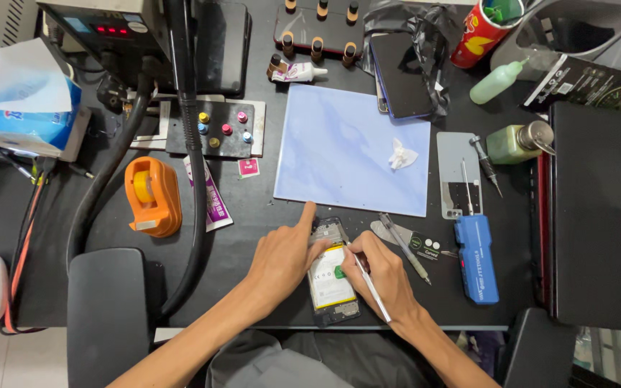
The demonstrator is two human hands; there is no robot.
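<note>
Both forearms reached in from below. The left hand lay palm-down, index finger stretched forward. The right hand was curled, fingers pinched together, knuckles up, just beside the left.

An opened phone, yellow battery exposed, lies flat at the desk's near edge.

Left hand steadies an opened phone; right hand holds tweezers over its battery.

Your black counter carries a pale blue mat, an orange tape dispenser, a blue tool, a green squeeze bottle, a closed laptop and the opened phone at its near edge.
</note>
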